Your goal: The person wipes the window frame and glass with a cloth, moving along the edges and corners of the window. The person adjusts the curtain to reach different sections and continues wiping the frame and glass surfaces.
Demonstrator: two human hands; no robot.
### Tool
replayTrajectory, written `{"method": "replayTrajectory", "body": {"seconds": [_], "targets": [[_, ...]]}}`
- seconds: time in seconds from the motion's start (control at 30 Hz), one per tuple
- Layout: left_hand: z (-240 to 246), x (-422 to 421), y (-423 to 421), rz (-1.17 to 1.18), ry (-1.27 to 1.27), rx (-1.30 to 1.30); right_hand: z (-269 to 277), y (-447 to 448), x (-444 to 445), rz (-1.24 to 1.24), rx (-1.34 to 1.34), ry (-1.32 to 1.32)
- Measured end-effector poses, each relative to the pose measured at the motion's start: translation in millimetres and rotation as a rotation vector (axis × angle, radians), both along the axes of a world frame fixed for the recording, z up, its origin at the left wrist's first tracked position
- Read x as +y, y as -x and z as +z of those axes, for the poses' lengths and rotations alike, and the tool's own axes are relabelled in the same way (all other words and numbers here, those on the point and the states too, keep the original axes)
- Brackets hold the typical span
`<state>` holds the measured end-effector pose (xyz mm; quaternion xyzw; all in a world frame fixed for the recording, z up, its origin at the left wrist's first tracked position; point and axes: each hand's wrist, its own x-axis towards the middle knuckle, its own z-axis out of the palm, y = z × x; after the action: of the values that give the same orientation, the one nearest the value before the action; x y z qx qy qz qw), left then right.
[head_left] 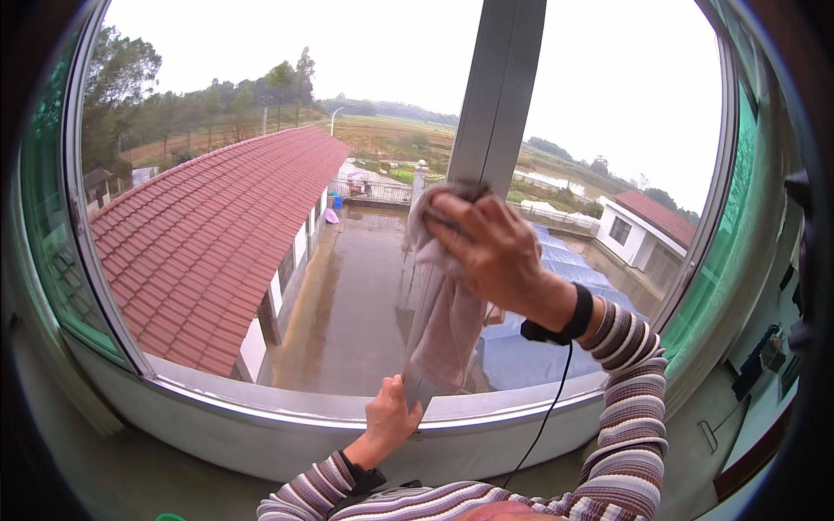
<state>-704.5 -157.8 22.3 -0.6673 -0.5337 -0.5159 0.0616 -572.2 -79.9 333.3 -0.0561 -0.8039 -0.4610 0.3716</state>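
Note:
My right hand [505,257] is bunched around a pale pinkish-grey cloth [449,332] with a darker patch at its top. It presses the cloth against the grey metal mullion [502,91] in the middle of the window, and the loose end hangs down along the post. Low on that same post, just above the sill [260,397], my left hand [391,413] grips the frame, thumb on the right side. A dark strap with a small device [554,325] is on my right wrist, and a black cable [544,417] runs down from it.
Green-tinted sliding panes [45,260] stand at the left, with more green glass [720,260] and a curtain [762,215] at the right. Outside lie a red tiled roof [221,241], a wet courtyard [352,293] and blue sheeting [528,352]. A long-handled tool [709,436] is at lower right.

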Motion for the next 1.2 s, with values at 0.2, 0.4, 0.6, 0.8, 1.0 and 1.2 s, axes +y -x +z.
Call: {"method": "replayTrajectory", "body": {"seconds": [0.2,0.4,0.6,0.8,1.0,1.2], "targets": [[-3.9,0.6,-1.5,0.047,0.038,0.026,-67.7,-14.6,-12.2,0.066,-0.237,0.073],[-8.5,2.3,-3.7,0.034,0.014,-0.019,43.0,-17.8,12.2,0.071,0.094,0.024],[-10.5,2.1,-2.7,0.034,0.002,-0.031,110.3,-17.2,0.0,0.1,0.267,0.126],[-13.2,4.6,-0.4,0.008,-0.005,-0.046,78.1,-27.0,2.7,0.086,0.121,0.145],[-20.9,9.1,2.9,0.009,-0.002,-0.058,162.8,-87.5,17.4,0.05,0.574,0.018],[-27.3,12.9,-0.5,0.022,0.0,-0.088,238.3,-93.8,25.4,0.119,0.342,-0.028]]}}
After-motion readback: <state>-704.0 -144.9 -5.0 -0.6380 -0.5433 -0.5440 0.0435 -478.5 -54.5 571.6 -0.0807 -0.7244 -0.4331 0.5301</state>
